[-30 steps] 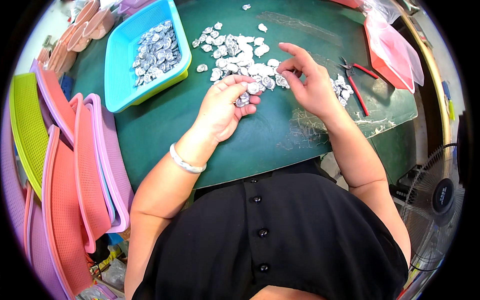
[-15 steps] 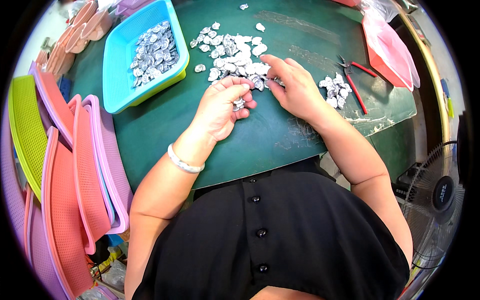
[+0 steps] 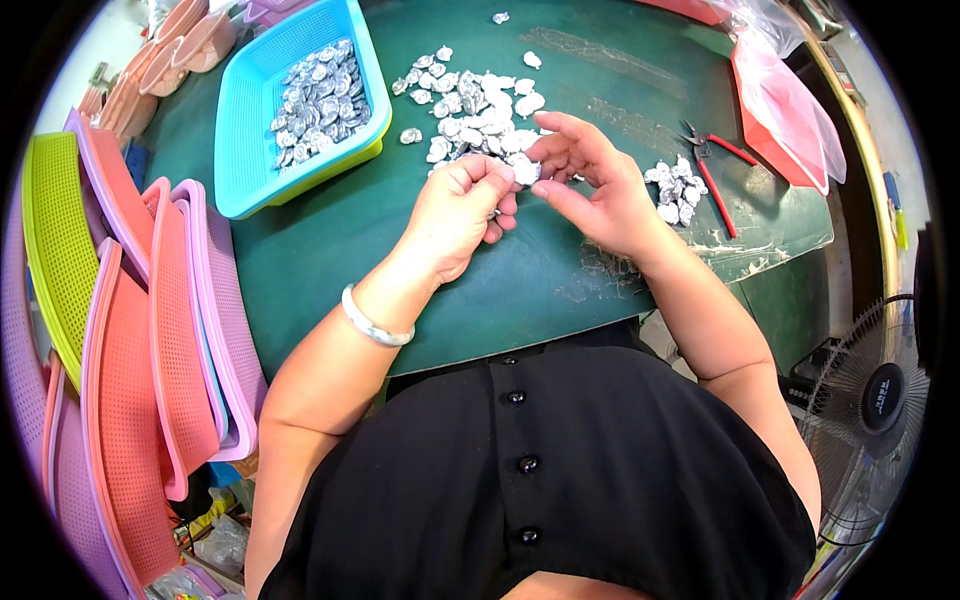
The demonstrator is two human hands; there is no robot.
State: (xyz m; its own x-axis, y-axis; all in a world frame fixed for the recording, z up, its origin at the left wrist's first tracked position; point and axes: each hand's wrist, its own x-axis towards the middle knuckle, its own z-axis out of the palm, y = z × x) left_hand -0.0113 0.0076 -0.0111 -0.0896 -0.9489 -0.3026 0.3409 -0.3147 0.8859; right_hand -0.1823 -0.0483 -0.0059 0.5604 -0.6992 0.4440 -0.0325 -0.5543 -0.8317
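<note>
A small silver rose-shaped piece (image 3: 523,170) is pinched between the thumb and forefinger of my left hand (image 3: 462,210). Its lower fingers curl round more silver, mostly hidden in the palm. My right hand (image 3: 605,195) is just right of that piece, thumb and fingers apart, with nothing visible gripped between them. Beyond both hands spreads a loose heap of similar silver pieces (image 3: 485,95) on the green tabletop (image 3: 480,290). A smaller cluster of silver pieces (image 3: 677,190) lies right of my right hand.
A blue basket (image 3: 235,130) holding many silver pieces stands at the left. Red-handled pliers (image 3: 712,185) lie beside the small cluster. A pink bin (image 3: 775,130) with clear plastic is at the right. Stacked coloured baskets (image 3: 130,420) crowd the left; a fan (image 3: 880,395) stands lower right.
My left hand has shifted slightly right, and a silver piece now shows at its fingertips. My right hand has drawn back a little from the heap, its fingers still apart.
</note>
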